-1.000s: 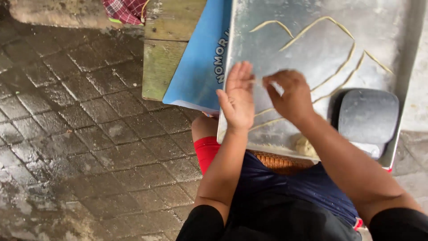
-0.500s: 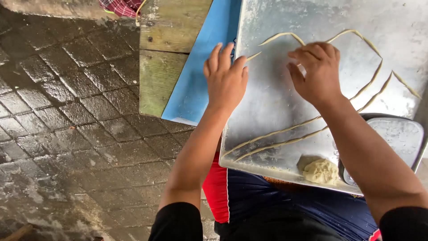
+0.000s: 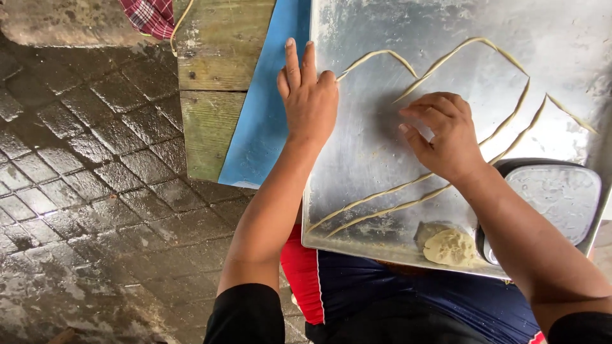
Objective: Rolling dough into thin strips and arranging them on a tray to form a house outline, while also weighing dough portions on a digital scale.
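Our left hand (image 3: 310, 99) has slid to ten o'clock, flat and gripping nothing at the tray (image 3: 357, 159) edge, our right hand (image 3: 446, 134) curls loosely onto the dough strand (image 3: 408, 191), now rolled longer and thinner.

I am at a rough outdoor food-making spot, more a backyard or street-side work corner than an indoor kitchen. Under me the ground (image 3: 83, 191) is dark paving brick, wet and shiny. My work surface is a floured metal tray (image 3: 382, 153) resting over a blue board (image 3: 264, 134) on a weathered, green-stained wooden bench (image 3: 213, 70). Thin dough strips (image 3: 382, 194) lie stretched across the tray, and a small lump of dough (image 3: 450, 247) sits at its near edge beside a flour-dusted scale (image 3: 553, 194). A red checked cloth (image 3: 150, 16) hangs by a concrete ledge (image 3: 57, 22) at the top.
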